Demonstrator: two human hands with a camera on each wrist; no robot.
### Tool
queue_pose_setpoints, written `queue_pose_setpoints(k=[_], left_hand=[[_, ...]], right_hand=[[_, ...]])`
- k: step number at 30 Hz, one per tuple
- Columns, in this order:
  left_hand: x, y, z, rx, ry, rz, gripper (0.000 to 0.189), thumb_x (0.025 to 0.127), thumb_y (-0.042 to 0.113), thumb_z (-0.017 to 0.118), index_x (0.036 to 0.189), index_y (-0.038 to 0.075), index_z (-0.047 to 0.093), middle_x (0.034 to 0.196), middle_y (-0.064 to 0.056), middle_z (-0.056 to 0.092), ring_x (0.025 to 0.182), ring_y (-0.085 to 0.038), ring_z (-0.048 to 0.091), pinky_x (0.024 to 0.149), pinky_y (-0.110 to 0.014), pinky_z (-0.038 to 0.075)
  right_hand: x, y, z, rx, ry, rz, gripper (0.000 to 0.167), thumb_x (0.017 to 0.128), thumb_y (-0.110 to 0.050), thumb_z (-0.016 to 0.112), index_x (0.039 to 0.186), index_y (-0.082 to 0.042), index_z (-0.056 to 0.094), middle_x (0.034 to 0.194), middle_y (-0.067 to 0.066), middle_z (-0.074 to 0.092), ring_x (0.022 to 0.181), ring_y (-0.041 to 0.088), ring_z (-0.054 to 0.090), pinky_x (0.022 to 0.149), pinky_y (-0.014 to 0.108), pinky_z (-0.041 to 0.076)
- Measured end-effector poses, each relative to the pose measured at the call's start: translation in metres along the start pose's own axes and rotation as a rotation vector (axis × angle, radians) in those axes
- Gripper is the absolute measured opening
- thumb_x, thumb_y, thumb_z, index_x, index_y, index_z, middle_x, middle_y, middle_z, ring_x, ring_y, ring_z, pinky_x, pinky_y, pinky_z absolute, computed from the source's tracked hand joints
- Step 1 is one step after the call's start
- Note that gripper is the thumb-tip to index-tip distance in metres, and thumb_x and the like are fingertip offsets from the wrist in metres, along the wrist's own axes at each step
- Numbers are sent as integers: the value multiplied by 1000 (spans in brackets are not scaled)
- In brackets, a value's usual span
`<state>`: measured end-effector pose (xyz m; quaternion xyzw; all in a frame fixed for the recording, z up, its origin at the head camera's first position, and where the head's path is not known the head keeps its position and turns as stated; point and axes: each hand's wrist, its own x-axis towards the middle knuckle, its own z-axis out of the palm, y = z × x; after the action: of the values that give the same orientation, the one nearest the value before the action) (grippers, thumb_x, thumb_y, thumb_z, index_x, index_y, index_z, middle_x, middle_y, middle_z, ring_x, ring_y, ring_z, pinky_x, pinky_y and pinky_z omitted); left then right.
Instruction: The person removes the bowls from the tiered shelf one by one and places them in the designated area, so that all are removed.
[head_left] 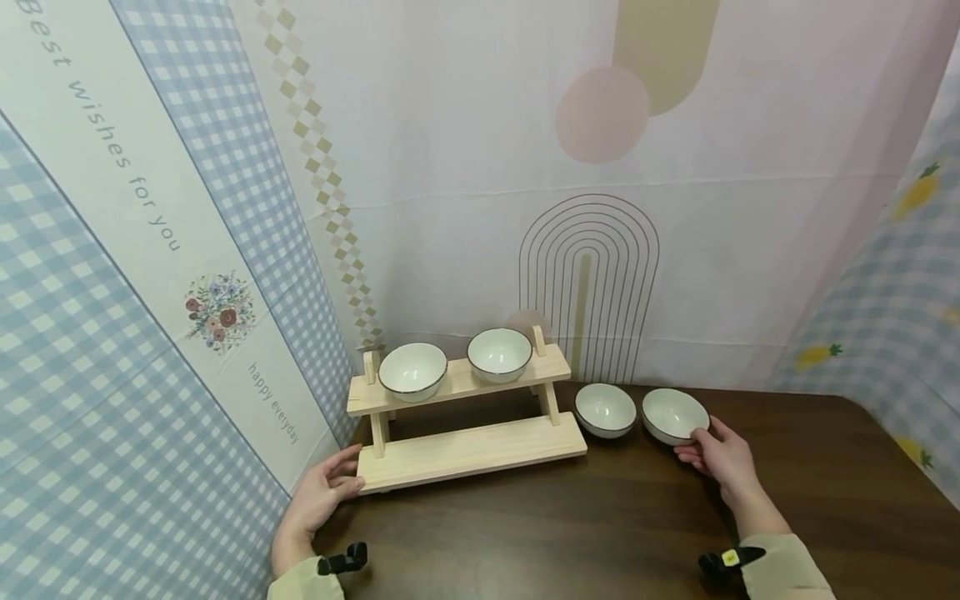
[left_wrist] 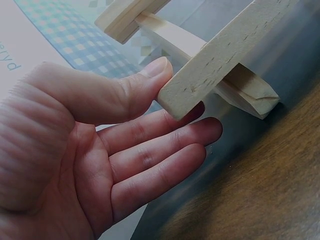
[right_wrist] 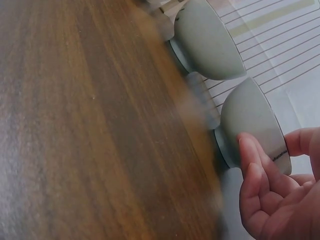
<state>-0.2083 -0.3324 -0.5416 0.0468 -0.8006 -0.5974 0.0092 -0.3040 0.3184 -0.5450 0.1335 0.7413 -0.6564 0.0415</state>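
Observation:
My left hand (head_left: 318,496) is at the left end of a two-tier wooden shelf (head_left: 472,454). In the left wrist view its thumb (left_wrist: 159,70) lies against the end of the lower board (left_wrist: 187,92), the other fingers under it. On the upper tier sit two white dark-rimmed bowls, a left bowl (head_left: 413,372) and a right bowl (head_left: 499,355). Right of the shelf, a third bowl (head_left: 605,410) stands upright on the table. My right hand (head_left: 723,457) pinches the rim of the rightmost bowl (head_left: 675,415), with thumb at the rim and fingers along the outer wall (right_wrist: 250,117).
The dark wooden table (head_left: 570,533) runs back to a patterned cloth (head_left: 450,167). A blue checked cloth (head_left: 67,333) hangs close to the left hand. Black straps with a small device (head_left: 731,560) sit on both wrists.

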Motion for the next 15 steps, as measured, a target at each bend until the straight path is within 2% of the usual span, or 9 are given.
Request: queue_pose_setpoints(k=[7, 15], left_hand=[[0, -1, 0, -18, -5, -8, 67, 94, -10, 72, 155, -11, 45, 130, -30, 66, 97, -19, 74, 80, -29, 63], [2, 0, 2, -1, -7, -16, 68, 95, -7, 74, 156, -12, 44, 130, -29, 66, 100, -24, 74, 79, -31, 63]], right_hand=[[2, 2, -1, 1, -28, -3, 77, 111, -19, 44, 171, -7, -2, 82, 0, 79, 72, 7, 76, 63, 21, 61], [4, 3, -5, -38, -73, 0, 79, 113, -24, 45, 171, -8, -6, 86, -3, 80, 76, 6, 76, 64, 22, 60]])
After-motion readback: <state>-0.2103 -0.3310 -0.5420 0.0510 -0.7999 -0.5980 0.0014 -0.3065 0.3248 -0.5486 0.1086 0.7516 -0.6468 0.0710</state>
